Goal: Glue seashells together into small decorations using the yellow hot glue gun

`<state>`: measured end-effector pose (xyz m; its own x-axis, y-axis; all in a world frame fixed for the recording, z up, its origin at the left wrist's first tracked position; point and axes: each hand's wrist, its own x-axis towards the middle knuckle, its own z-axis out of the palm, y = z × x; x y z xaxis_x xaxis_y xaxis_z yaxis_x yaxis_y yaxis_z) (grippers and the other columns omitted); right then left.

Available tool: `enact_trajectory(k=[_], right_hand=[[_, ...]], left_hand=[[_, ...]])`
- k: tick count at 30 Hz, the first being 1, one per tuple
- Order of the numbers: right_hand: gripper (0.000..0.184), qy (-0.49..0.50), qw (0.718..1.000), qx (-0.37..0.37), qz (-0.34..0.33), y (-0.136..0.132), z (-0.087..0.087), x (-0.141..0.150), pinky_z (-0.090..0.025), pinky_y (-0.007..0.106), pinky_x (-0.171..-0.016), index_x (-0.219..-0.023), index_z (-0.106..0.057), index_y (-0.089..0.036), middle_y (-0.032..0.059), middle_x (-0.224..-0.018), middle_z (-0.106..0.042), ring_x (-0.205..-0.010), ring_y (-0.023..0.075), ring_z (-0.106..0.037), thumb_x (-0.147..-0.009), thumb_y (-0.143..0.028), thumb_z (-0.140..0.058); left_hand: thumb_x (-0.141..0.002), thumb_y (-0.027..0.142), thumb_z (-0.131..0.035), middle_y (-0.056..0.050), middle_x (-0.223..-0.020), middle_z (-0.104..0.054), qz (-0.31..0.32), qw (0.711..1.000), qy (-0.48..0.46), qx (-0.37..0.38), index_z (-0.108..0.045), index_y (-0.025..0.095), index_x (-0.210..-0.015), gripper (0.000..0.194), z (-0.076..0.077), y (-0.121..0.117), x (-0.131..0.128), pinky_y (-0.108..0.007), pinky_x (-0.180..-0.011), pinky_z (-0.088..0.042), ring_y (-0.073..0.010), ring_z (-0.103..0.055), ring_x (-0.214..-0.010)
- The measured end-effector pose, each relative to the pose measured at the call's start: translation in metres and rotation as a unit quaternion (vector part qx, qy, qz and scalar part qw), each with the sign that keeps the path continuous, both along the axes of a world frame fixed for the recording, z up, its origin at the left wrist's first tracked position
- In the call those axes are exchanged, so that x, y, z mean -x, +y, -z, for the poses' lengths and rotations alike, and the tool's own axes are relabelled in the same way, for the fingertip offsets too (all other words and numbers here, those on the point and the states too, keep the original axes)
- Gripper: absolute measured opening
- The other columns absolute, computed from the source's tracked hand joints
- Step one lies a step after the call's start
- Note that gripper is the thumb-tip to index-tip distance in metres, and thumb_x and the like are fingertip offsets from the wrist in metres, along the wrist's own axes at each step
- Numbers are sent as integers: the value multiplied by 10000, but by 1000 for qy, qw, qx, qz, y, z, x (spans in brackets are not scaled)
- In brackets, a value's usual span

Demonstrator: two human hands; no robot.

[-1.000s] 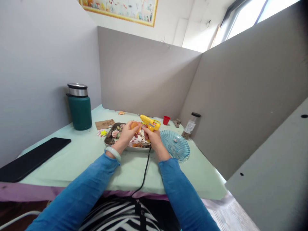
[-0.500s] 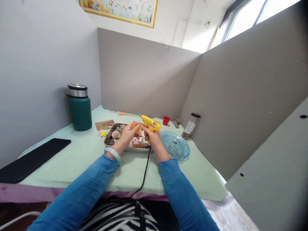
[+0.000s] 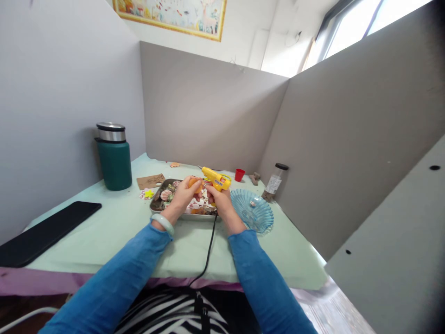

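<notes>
My left hand (image 3: 186, 194) pinches an orange shell (image 3: 197, 186) between thumb and fingers. Close beside it, my right hand (image 3: 220, 197) is wrapped around a yellow hot glue gun (image 3: 216, 178), whose nozzle points to the far left. The right fingertips come near the orange shell; whether they touch it I cannot tell. Both hands are above a metal tray (image 3: 181, 216) of shells and small loose pieces. From the glue gun a black cord (image 3: 210, 250) runs down over the table's front edge.
Right of the tray lies a blue ribbed glass plate (image 3: 255, 215) with a small piece on it. Behind stand a red cup (image 3: 239, 175) and a black-lidded jar (image 3: 276, 182). A green bottle (image 3: 114, 162), brown card (image 3: 150, 181), yellow star (image 3: 149, 194) and black mat (image 3: 52, 232) are leftward.
Both hands keep the same hold on the orange shell and the glue gun. The view has shifted very slightly; nothing on the table has visibly moved.
</notes>
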<state>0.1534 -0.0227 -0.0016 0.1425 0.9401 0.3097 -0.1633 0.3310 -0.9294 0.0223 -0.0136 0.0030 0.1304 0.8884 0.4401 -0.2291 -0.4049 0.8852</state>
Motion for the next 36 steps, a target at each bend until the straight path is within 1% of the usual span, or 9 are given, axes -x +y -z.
enact_trajectory(k=[4,10,19,29,36], right_hand=[[254,-5,1000,1,1,-1,-1,0,-332,220,-382,-645,-543,-192,-67,-455,-477,-373,74,-386,-614,-388,-701],[245,2,1000,-3,-6,1,1,-1,-323,217,-379,-651,-549,-191,-70,-458,-479,-369,69,-370,-626,-380,-703],[229,-13,1000,-2,-2,1,1,0,-326,209,-380,-623,-544,-189,-68,-443,-474,-362,68,-388,-629,-369,-686],[221,-4,1000,-2,-6,-2,-1,1,-313,207,-370,-632,-545,-189,-69,-428,-472,-355,67,-378,-623,-356,-690],[232,-1,1000,-1,-11,-2,0,1,-313,204,-368,-621,-535,-193,-71,-425,-467,-357,66,-374,-620,-355,-701]], left_hand=[[-751,443,-717,34,-555,-556,-11,1000,3,1,-550,177,-895,345,0,0,0,-216,-437,-421,-118,-528,-466],[-764,410,-704,41,-535,-538,-27,1000,14,-7,-551,179,-880,301,0,0,0,-218,-439,-409,-111,-497,-451],[-753,419,-717,37,-590,-542,-20,1000,-2,-1,-541,180,-869,319,-1,-1,0,-212,-422,-406,-103,-497,-464],[-798,426,-682,43,-555,-537,-10,1000,4,-13,-538,184,-882,295,3,3,1,-212,-423,-399,-103,-491,-444],[-814,408,-669,49,-548,-530,-19,1000,15,-20,-537,184,-871,267,6,5,2,-207,-427,-395,-97,-482,-442]])
